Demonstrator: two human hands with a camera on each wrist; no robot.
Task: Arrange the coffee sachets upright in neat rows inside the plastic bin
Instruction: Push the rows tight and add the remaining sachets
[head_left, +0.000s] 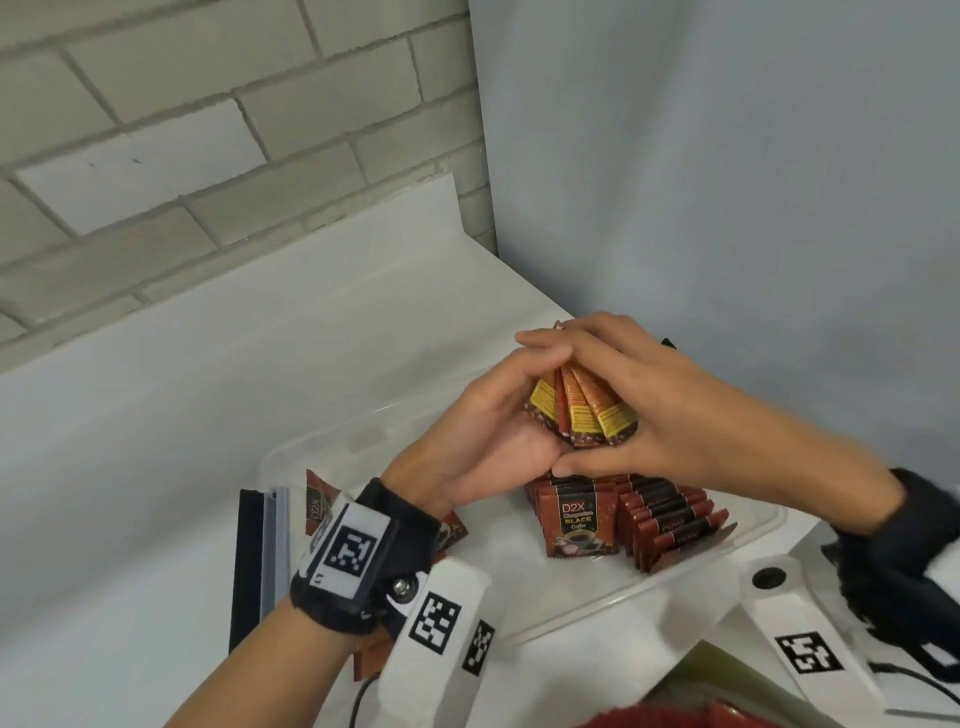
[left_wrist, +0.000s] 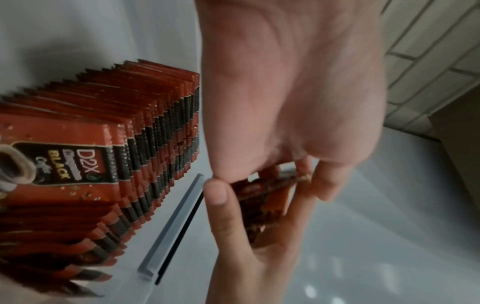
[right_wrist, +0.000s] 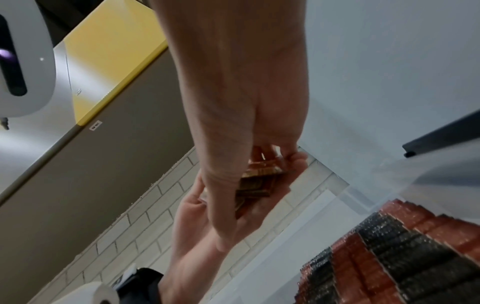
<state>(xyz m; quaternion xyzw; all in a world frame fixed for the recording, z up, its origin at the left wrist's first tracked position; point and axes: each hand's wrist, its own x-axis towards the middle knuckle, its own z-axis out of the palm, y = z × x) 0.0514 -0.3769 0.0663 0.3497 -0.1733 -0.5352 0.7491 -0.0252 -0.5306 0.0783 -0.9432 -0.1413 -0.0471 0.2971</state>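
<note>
A small bunch of sachets (head_left: 582, 410) is held between both hands above the bin (head_left: 587, 605), fanned out so their yellow-and-orange printed backs face the head camera. The left hand (head_left: 498, 415) lies palm-up beneath the bunch, fingers curled up round its far edge. The right hand (head_left: 639, 400) comes over from the right, palm down, its fingers arched across the top of the fan and its thumb closing on the near lower corner; the fingertips of the two hands meet at the far side. Both hands thus grip the bunch, which sits in the hollow between the palms, clear of the packed sachets below. The wrist views show only the dark red edges of the bunch between the fingers.

The sachets are flat, glossy foil squares, dark red with black bands and serrated sealed edges. Directly under the hands, rows (head_left: 660, 514) of them stand on edge in the bin, leaning a little, packed face to face; the front one (head_left: 579, 519) faces the camera and reads "D2X ... BLACK Coffee" above a picture of a cup.

The bin is clear, thin-walled plastic with a rounded rim, standing on a smooth white counter (head_left: 156, 467). A few loose sachets (head_left: 319, 501) lie near the left wrist, partly hidden by the wristband (head_left: 358, 561).
</note>
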